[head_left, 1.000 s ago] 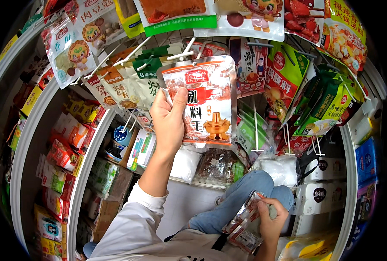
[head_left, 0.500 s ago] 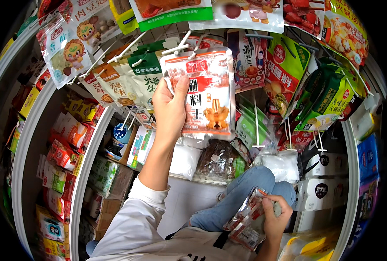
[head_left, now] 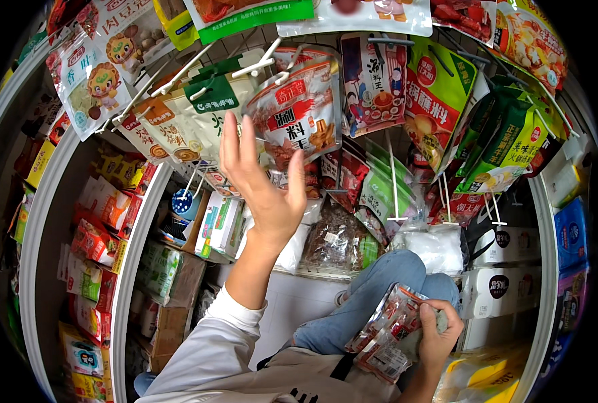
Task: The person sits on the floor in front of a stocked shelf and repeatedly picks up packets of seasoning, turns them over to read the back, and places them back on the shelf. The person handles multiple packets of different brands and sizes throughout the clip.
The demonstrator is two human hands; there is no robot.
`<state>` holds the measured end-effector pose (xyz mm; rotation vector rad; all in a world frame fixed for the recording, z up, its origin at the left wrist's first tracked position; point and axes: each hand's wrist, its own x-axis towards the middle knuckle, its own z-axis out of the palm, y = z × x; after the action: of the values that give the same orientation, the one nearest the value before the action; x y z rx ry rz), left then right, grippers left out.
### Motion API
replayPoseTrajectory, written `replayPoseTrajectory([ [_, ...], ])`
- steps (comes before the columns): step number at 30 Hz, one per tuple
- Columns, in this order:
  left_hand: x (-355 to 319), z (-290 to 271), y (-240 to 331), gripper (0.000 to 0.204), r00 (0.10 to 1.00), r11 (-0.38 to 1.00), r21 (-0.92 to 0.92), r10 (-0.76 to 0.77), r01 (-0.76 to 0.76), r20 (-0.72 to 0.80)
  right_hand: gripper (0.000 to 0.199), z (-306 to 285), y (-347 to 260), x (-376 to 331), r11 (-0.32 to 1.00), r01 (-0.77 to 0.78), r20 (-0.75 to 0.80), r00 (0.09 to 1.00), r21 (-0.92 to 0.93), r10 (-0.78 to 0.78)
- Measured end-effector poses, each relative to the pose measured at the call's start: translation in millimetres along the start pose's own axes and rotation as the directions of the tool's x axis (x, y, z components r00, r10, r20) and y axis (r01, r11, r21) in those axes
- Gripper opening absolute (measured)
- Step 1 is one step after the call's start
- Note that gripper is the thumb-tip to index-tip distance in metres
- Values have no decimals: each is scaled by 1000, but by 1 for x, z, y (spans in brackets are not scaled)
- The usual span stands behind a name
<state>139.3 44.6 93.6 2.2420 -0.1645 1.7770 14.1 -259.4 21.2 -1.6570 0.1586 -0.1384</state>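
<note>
My left hand [head_left: 266,205] is raised with its fingers spread and holds nothing. Just beyond its fingertips a white and red seasoning pouch [head_left: 299,107] with a hot-pot picture hangs tilted from a white display hook [head_left: 255,66]. Left of it hang cream pouches with a green header [head_left: 213,94]. Low on the right, by my knee, my right hand [head_left: 438,339] grips several shiny clear-and-red seasoning pouches [head_left: 387,329]. A greyish-green piece [head_left: 440,321] shows at its fingers; what it is I cannot tell.
More pouches hang to the right, including a green and red one [head_left: 433,101]. White hook ends [head_left: 397,218] stick out toward me. Below lie clear bags of dark dried goods [head_left: 336,238] and white-wrapped packs [head_left: 497,292]. Curved shelves with packets [head_left: 97,238] stand at left.
My left hand has let go of the white and red pouch and drawn slightly down, its fingers opening. The pouch now hangs tilted on the hook. My right hand still holds its pouches.
</note>
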Motion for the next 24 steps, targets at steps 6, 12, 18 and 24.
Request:
replayPoseTrajectory([
  [6, 2, 9, 8, 83, 979, 995, -96, 59, -41, 194, 8, -2, 8, 1, 999, 40, 19, 999, 22, -40],
  [12, 12, 36, 14, 88, 970, 994, -113, 35, -7, 242, 8, -4, -5, 0, 996, 77, -3, 997, -42, -77],
  [18, 18, 65, 12, 91, 977, 993, -117, -3, 29, 215, 7, -8, 7, -1, 998, 48, -30, 998, -30, -49],
  [24, 25, 90, -2, 88, 977, 994, -106, -15, 39, 213, 10, -18, 3, -8, 992, 44, -103, 993, -119, -56],
])
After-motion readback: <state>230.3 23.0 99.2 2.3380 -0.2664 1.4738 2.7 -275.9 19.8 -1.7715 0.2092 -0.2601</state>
